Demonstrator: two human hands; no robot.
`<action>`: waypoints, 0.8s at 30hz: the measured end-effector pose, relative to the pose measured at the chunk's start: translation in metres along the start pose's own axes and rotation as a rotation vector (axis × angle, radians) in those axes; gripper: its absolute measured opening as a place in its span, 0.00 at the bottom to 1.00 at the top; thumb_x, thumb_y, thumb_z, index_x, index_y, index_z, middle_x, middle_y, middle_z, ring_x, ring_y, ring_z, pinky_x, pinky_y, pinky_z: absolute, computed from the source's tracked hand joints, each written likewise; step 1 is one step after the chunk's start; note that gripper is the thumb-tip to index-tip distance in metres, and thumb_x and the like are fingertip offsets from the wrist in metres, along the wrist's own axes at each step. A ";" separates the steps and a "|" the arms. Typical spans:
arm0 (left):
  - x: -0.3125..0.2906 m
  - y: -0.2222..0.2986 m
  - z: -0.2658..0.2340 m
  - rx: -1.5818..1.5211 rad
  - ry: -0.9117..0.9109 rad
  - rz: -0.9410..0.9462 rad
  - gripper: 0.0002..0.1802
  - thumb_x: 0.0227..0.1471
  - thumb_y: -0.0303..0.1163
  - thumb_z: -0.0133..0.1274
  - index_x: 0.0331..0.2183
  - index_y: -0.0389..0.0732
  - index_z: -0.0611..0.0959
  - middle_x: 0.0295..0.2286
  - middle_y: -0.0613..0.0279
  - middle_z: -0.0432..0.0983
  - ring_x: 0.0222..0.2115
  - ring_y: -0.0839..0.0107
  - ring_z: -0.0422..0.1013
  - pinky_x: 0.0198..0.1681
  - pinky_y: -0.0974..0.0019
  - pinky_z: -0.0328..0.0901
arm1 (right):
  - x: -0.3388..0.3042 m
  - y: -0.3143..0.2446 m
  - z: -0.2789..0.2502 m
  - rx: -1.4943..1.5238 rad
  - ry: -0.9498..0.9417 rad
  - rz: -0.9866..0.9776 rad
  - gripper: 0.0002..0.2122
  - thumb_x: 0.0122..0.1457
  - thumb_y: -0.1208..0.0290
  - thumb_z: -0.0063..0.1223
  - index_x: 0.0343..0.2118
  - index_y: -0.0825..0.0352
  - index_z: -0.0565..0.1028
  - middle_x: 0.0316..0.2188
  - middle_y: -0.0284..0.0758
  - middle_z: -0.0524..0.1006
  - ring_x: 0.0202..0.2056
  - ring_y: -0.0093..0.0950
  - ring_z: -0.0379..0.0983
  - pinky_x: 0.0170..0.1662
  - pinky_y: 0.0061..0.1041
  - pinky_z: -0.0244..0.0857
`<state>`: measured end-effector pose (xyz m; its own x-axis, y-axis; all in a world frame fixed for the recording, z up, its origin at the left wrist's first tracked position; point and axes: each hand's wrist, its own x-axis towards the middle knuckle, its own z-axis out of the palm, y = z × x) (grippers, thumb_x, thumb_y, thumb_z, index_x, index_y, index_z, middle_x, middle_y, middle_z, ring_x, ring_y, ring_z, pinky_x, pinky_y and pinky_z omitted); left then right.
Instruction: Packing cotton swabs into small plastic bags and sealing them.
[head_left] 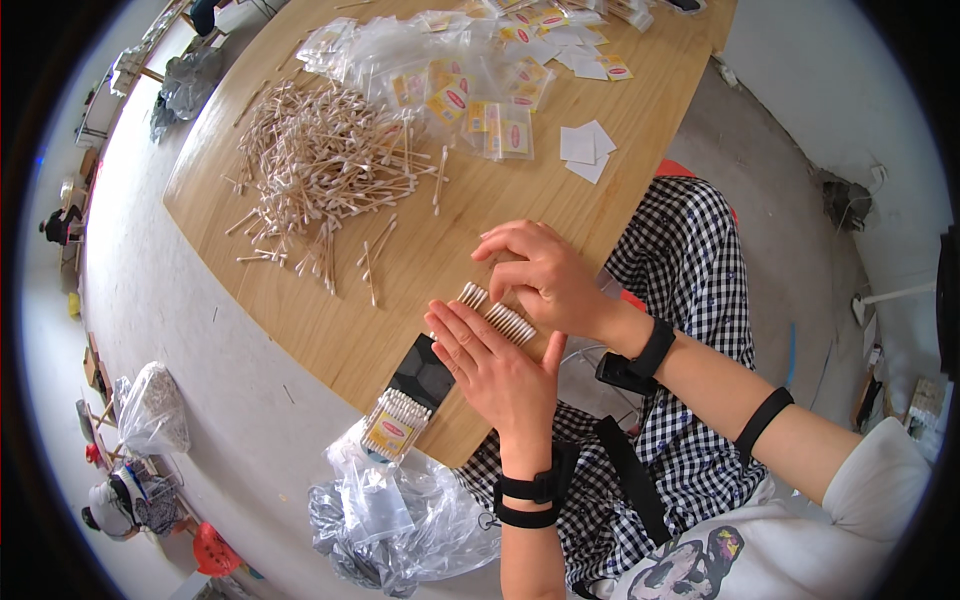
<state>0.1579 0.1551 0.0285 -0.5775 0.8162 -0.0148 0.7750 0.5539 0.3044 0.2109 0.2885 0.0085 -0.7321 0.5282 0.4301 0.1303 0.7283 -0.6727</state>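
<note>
Left hand (490,372), nearest the camera, was laid palm-down, fingers nearly straight, thumb spread, over aligned cotton swabs (511,324) at the desk's (500,200) near edge. The right hand (540,272) was half curled beside them; whether anything was gripped could not be told. A batch was apparently being evened; careful gathering seemed called for next. A filled packet (395,424) was set by the near-left corner, loose swabs (320,150) heaped toward the far-left.
</note>
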 end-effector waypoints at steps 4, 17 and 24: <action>0.000 0.001 0.000 -0.017 0.007 0.002 0.65 0.46 0.64 0.58 0.64 0.23 0.48 0.66 0.36 0.38 0.68 0.47 0.34 0.69 0.51 0.36 | 0.000 0.002 0.002 0.038 0.046 0.007 0.04 0.47 0.75 0.60 0.20 0.61 0.77 0.41 0.29 0.76 0.49 0.31 0.71 0.52 0.33 0.65; 0.000 -0.001 -0.003 -0.023 -0.031 -0.014 0.65 0.45 0.60 0.60 0.63 0.22 0.48 0.66 0.34 0.37 0.68 0.45 0.33 0.69 0.50 0.36 | 0.017 -0.015 0.000 -0.033 -0.069 -0.038 0.02 0.47 0.72 0.62 0.24 0.61 0.79 0.48 0.31 0.74 0.57 0.33 0.64 0.56 0.34 0.61; -0.004 -0.006 -0.020 -0.099 0.013 -0.028 0.61 0.48 0.59 0.59 0.62 0.22 0.51 0.65 0.33 0.37 0.68 0.44 0.33 0.69 0.47 0.34 | 0.049 0.001 0.005 -0.200 -0.110 -0.055 0.03 0.49 0.72 0.62 0.27 0.61 0.80 0.52 0.32 0.71 0.61 0.36 0.59 0.60 0.38 0.57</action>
<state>0.1499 0.1451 0.0461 -0.6023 0.7982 -0.0119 0.7298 0.5567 0.3969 0.1722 0.3129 0.0262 -0.8092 0.4421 0.3871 0.2095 0.8325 -0.5128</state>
